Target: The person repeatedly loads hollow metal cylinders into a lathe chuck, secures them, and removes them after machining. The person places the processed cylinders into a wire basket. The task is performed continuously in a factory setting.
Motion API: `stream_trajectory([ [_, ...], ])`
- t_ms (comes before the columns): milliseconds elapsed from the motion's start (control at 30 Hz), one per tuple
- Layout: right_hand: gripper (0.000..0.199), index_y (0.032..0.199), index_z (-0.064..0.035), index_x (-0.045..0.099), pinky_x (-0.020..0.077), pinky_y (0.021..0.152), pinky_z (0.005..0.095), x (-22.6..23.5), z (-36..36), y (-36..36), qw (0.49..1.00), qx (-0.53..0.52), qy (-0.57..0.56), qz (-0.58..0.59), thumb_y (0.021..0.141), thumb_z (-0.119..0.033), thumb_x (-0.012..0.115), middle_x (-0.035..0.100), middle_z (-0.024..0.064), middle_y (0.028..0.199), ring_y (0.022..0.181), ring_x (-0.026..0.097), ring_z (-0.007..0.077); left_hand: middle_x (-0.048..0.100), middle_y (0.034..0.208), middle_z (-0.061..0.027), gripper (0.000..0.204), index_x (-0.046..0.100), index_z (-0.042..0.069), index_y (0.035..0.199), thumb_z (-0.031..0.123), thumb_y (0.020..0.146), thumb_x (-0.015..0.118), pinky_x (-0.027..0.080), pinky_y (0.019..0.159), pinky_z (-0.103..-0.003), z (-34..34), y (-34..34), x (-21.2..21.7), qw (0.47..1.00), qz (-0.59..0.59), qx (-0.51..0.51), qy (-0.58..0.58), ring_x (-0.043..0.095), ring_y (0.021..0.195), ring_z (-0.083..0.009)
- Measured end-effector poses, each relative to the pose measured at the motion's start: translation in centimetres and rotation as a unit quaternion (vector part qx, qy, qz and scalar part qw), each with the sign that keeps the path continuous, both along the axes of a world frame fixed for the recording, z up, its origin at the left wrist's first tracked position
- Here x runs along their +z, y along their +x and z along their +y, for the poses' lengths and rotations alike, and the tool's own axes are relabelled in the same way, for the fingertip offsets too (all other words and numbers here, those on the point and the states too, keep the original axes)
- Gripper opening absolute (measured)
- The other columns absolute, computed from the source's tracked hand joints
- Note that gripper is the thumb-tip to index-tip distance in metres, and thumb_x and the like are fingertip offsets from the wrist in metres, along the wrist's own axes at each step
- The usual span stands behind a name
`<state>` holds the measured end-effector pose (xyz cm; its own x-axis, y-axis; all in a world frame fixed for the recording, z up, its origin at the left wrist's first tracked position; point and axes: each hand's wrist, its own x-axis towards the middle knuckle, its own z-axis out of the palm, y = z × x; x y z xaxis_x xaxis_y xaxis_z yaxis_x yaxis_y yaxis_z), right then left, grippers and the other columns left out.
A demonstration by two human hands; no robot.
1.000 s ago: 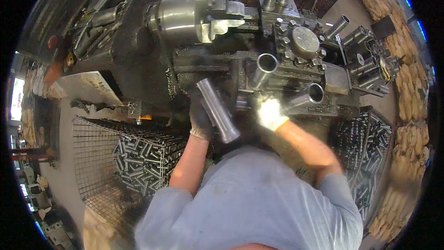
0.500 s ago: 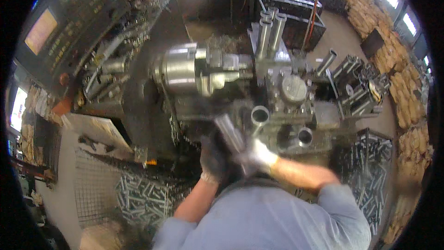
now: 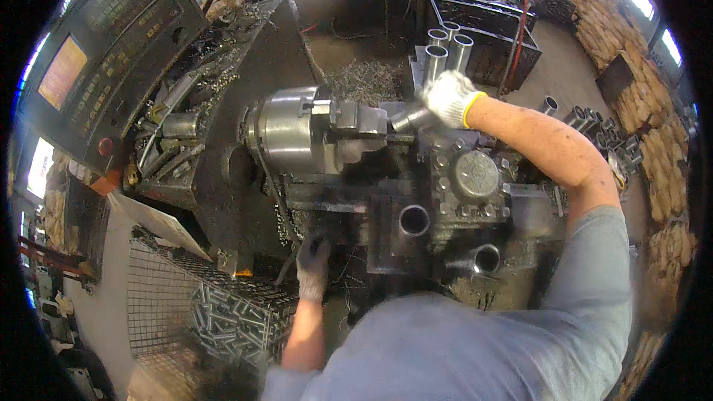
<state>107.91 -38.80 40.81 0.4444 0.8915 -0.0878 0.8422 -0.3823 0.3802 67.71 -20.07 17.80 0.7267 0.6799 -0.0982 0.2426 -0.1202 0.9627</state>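
Note:
I stand over a lathe. My right hand [image 3: 451, 98], in a white glove with a yellow cuff, is closed around a short steel tube [image 3: 408, 118] whose end points at the jaws of the round chuck [image 3: 293, 132]. My left hand [image 3: 313, 262], in a dark glove, rests low on the front of the machine's carriage; whether it grips a lever there I cannot tell. Between my arms sits the tool post [image 3: 473, 175] with two open tube holders [image 3: 414, 220] facing me.
A control panel [image 3: 111, 37] with a screen stands at the upper left. A wire basket [image 3: 223, 312] full of steel tubes is at the lower left. More tubes stand upright behind the tool post [image 3: 445, 48] and lie at right [image 3: 587, 122]. Metal chips litter the bed.
The tube has passed from my left hand to my right, which has carried it up to the chuck. My left hand has dropped to the carriage front. My view has shifted toward the machine.

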Motion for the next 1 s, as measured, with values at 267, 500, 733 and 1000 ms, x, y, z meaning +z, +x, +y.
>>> stream_trajectory([
  [267, 0.058, 0.096, 0.0026, 0.074, 0.0572, 0.075, 0.0446, -7.1, 3.5, 1.3, 0.937, -0.119, -0.025, 0.327, 0.063, -0.043, 0.087, 0.075, 0.0245, 0.090, 0.084, 0.074, 0.0351, 0.069, 0.110, -0.0104, 0.034, 0.066, 0.002, 0.123, 0.011, 0.092, 0.073, 0.053, 0.089, -0.033, 0.6, -14.3, -7.1, 0.946, 0.103, 0.275, -0.139, 0.063, 0.097, -0.0197],
  [500, 0.063, 0.101, -0.0023, 0.078, 0.0575, 0.083, 0.0450, -6.9, 3.8, 1.8, 0.954, -0.095, -0.037, 0.283, 0.065, -0.054, 0.086, 0.077, 0.0201, 0.099, 0.091, 0.075, 0.0322, 0.062, 0.088, -0.0053, 0.037, 0.061, 0.015, 0.098, 0.051, 0.102, 0.052, 0.045, 0.067, -0.041, 8.3, -16.8, -6.0, 0.871, -0.138, 0.344, -0.323, 0.058, 0.073, -0.0237],
  [733, 0.047, 0.099, -0.0001, 0.076, 0.0541, 0.062, 0.0397, -8.6, 6.0, 3.9, 0.923, -0.082, -0.039, 0.374, 0.068, -0.034, 0.083, 0.074, 0.0151, 0.081, 0.071, 0.069, 0.0185, 0.054, 0.058, 0.0006, 0.052, 0.058, 0.019, 0.077, 0.058, 0.107, 0.039, 0.032, 0.039, -0.031, 13.0, -18.5, -4.7, 0.855, -0.212, 0.293, -0.372, 0.043, 0.042, -0.0175],
  [1000, 0.081, 0.140, 0.0017, 0.054, 0.0548, 0.092, 0.0463, -4.3, 0.8, 1.5, 0.939, -0.048, 0.154, 0.303, 0.077, -0.045, 0.075, 0.071, 0.0298, 0.114, 0.106, 0.070, 0.0422, 0.060, 0.079, -0.0005, 0.022, 0.063, 0.011, 0.102, 0.032, 0.104, 0.056, 0.045, 0.058, -0.033, 17.3, -20.1, -7.1, 0.863, -0.146, 0.302, -0.376, 0.055, 0.066, -0.0207],
])
